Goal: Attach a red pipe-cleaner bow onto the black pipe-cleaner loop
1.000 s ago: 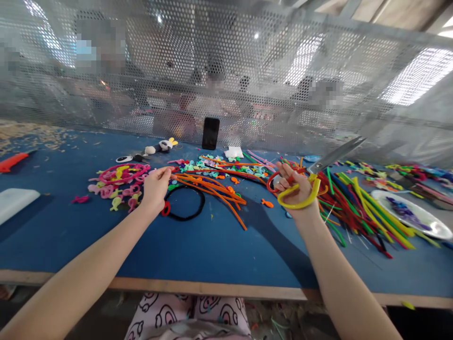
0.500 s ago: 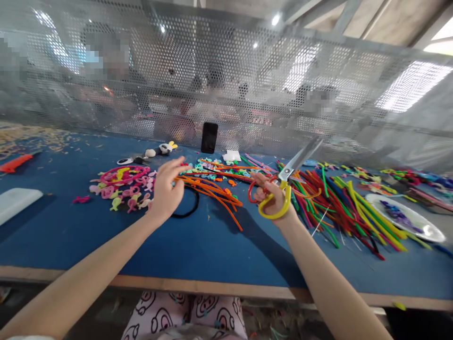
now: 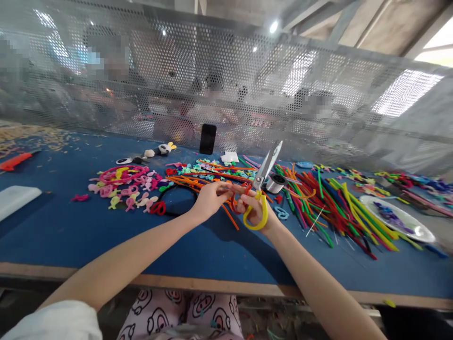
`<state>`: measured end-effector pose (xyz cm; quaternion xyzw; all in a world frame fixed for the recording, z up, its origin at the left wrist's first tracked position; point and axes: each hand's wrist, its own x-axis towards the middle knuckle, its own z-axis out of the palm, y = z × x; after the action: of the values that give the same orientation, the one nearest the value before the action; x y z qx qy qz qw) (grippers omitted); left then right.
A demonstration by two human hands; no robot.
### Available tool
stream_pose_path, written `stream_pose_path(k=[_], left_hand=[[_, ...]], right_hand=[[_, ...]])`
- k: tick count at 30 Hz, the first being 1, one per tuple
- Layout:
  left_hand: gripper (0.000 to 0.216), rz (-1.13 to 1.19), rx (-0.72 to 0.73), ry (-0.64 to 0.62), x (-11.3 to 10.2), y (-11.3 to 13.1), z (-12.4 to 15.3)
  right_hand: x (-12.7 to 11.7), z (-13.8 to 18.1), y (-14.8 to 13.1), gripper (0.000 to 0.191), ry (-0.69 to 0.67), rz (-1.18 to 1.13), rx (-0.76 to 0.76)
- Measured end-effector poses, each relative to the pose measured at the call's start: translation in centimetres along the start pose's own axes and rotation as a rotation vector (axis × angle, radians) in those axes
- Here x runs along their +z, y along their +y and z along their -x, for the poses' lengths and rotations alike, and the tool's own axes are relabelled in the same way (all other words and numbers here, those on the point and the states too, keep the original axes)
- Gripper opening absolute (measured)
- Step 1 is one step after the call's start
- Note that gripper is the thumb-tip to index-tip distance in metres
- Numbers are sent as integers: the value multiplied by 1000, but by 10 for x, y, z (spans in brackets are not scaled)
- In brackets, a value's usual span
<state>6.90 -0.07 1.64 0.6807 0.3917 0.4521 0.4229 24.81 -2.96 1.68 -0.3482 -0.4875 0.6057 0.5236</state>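
My right hand (image 3: pixel 260 212) is closed around scissors (image 3: pixel 261 178) with yellow handles, their blades pointing up and away from me. A bent red pipe cleaner (image 3: pixel 234 204) also sits at its fingers. My left hand (image 3: pixel 211 200) has come up against the right fingertips, its thumb and fingers pinched at the red pipe cleaner; the exact grip is partly hidden. Beneath the hands lie orange pipe cleaners (image 3: pixel 231 217) and a black hoop (image 3: pixel 170 213). A red curled piece (image 3: pixel 157 208) rests at the hoop's left side. Just behind the scissors stands a spool (image 3: pixel 276 183).
Pink and pale twisted pieces (image 3: pixel 130 191) lie to the left, a heap of coloured pipe cleaners (image 3: pixel 329 208) to the right. Beyond that is a plate (image 3: pixel 424 231) with purple pieces. A phone (image 3: pixel 208 139) leans on the perforated metal screen (image 3: pixel 170 89), with people behind it.
My left hand has moved right, from open fingers above the pieces to a pinch at my right hand. The right hand has shifted left with the scissors. The red curled piece and spool now show.
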Motion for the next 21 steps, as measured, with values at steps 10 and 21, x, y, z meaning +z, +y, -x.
stream_pose_path(k=[10,21], left_hand=[[25,111,-85,-40,12,-9,7],[20,47,-98,49,-2,-8,8]], right_hand=[[0,-1,-1,34,-1,9,32],[-27,11,-43,56,-30,411,77]])
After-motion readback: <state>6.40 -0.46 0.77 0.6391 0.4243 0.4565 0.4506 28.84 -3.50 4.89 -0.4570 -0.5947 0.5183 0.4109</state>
